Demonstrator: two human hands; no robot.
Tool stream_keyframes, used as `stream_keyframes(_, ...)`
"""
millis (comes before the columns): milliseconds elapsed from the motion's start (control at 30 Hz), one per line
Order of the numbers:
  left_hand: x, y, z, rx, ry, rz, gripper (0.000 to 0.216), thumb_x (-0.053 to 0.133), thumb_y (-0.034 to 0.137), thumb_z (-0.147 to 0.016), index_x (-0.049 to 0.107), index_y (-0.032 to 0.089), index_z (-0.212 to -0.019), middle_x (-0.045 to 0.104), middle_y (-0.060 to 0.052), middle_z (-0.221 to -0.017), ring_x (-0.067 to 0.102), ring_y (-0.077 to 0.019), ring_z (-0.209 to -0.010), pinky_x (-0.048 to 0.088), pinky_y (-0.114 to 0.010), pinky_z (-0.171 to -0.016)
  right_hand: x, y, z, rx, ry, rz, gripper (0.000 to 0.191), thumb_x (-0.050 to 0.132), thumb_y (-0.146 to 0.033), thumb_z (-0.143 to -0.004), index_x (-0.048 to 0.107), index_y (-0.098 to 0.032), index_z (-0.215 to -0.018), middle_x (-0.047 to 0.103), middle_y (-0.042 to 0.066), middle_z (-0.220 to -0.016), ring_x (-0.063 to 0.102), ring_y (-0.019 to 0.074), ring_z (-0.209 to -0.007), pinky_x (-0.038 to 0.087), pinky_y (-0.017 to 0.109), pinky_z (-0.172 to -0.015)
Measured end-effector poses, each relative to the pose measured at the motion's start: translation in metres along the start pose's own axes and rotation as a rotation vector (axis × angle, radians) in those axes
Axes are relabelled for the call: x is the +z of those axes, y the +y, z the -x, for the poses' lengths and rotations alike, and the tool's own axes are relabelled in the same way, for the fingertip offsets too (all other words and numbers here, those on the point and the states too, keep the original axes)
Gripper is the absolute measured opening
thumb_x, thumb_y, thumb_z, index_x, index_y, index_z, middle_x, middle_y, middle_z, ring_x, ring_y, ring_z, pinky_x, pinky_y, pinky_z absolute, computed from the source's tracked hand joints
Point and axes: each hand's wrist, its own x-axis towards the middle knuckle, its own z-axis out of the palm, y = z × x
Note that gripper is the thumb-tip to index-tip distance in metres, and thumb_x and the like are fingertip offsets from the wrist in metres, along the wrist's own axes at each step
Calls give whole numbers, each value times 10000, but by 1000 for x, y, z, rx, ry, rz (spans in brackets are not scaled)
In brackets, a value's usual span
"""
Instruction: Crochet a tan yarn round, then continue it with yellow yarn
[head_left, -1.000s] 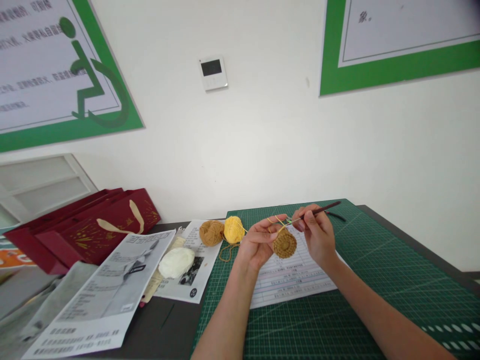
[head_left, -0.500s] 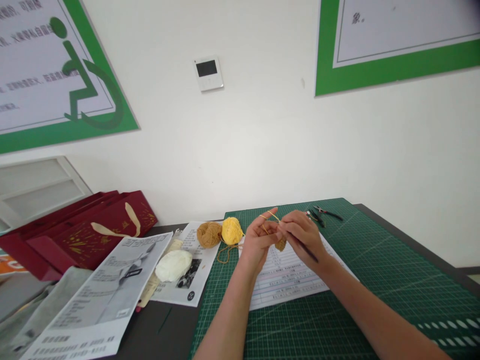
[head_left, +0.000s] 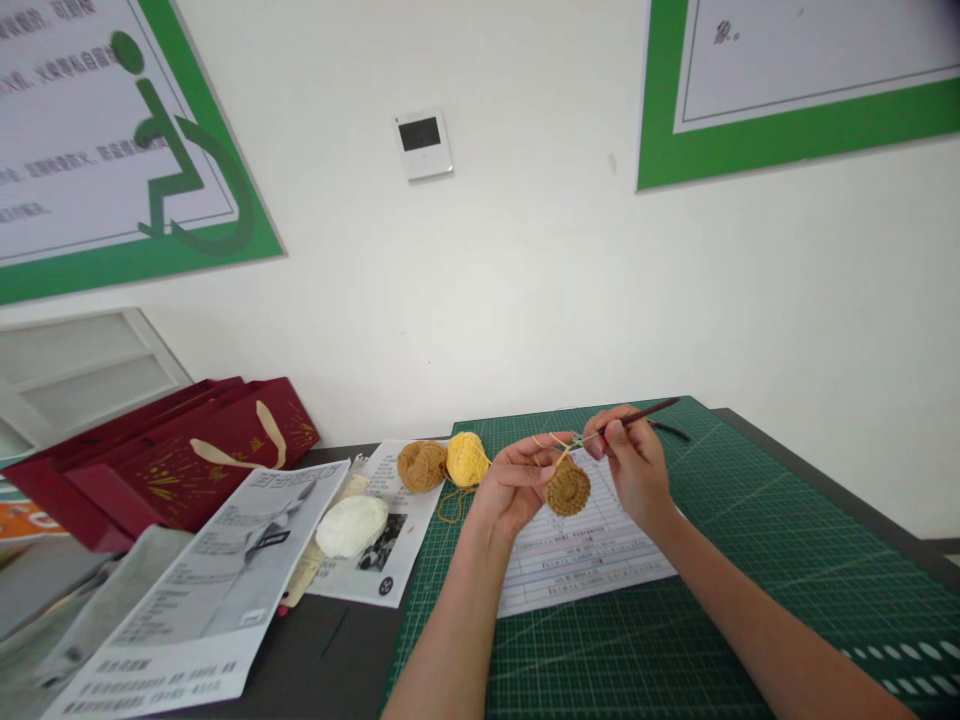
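Left hand [head_left: 514, 485] has the round brown crochet piece [head_left: 568, 488] pinched at its left rim, yellow strand [head_left: 561, 438] looped over the fingers. Right hand [head_left: 634, 460] is closed around the dark-handled crochet hook [head_left: 651, 410], metal shaft pointing left to the top edge of the piece, handle up and right. Work is held above the printed sheet [head_left: 589, 575], near the far side of the green cutting mat [head_left: 750, 560]. Room: mat's far edge runs along the white wall [head_left: 525, 280]; right of the sheet the grid runs on to the slanted right edge, with a dark strip of table past it. Tool with dark handles [head_left: 670, 431] is tucked behind the right hand. Left edge of mat is tighter: yellow yarn ball [head_left: 466, 460] at the far left corner, brown yarn ball [head_left: 421, 467] touching it, loose brown strand across the edge below. White yarn ball [head_left: 352, 527] is further left on a sheet with a photo [head_left: 401, 590], beside the big grey leaflet [head_left: 217, 590]. Containers: red paper bags [head_left: 150, 450] tipped over behind the leaflet, cream handle on the front one; can't really see inside from this angle.
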Motion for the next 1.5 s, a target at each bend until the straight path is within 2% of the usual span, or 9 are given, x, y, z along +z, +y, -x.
stream_keyframes(167,-2,0,1,20,-3,-25,379,745,62,-582,729,95,-959,706,-82,-836,625,-160,-756,451,-265,-724,3,-2,-3,292,-80,-212,341,536,-431,-901,442,-215,-656,357,-52,-576,351,111,-489,303,262,-466)
stream_keyframes(300,-1,-3,0,96,42,-128,356,746,28,-607,715,122,-950,700,-73,-845,612,-144,-762,419,-236,-697,4,2,-1,304,-144,-144,294,614,-404,-860,448,-221,-700,457,-42,-607,436,123,-551,387,277,-549)
stream_keyframes(467,4,-7,-1,158,123,-183,493,768,45,-616,677,142,-1090,687,-40,-764,591,-121,-697,402,-230,-670,-1,5,2,-88,-149,271,98,614,-251,-862,526,-235,-821,561,-2,-766,541,150,-684,449,301,-622)
stream_keyframes(600,8,-13,-4,210,190,-182,571,794,59,-580,668,154,-1129,694,-26,-754,598,-128,-696,419,-256,-696,-9,6,4,-524,-306,707,147,580,-92,-849,582,-238,-857,610,30,-826,557,179,-776,466,348,-696)
stream_keyframes(733,8,-18,-7,171,190,-61,466,788,34,-561,716,144,-1008,714,-42,-783,619,-126,-744,421,-248,-750,-14,7,5,-675,-298,813,221,573,-51,-835,615,-249,-924,633,50,-893,571,201,-828,478,379,-729)
stream_keyframes(967,5,-7,-2,36,65,-30,436,775,45,-568,728,114,-996,720,-79,-829,621,-149,-741,417,-266,-739,-6,7,4,-317,-112,371,35,553,-209,-900,577,-235,-899,590,28,-810,585,180,-750,471,338,-676)
stream_keyframes(1100,0,1,1,25,35,-93,446,757,56,-598,721,101,-1040,711,-81,-823,602,-144,-726,407,-256,-707,-5,3,2,-144,0,139,101,530,-306,-925,548,-225,-867,527,-7,-712,487,136,-614,397,295,-599)
stream_keyframes(1367,-7,6,4,12,-31,-122,369,740,60,-596,739,94,-964,711,-97,-861,600,-167,-757,420,-285,-742,0,1,-1,216,-71,-231,240,540,-367,-919,519,-211,-737,376,-52,-579,349,101,-504,259,258,-494)
stream_keyframes(1500,-8,7,4,8,-35,-98,405,746,56,-584,730,93,-987,711,-87,-831,607,-152,-732,420,-263,-720,0,0,-1,148,-85,-170,191,556,-358,-913,532,-217,-787,445,-38,-609,404,114,-542,306,274,-535)
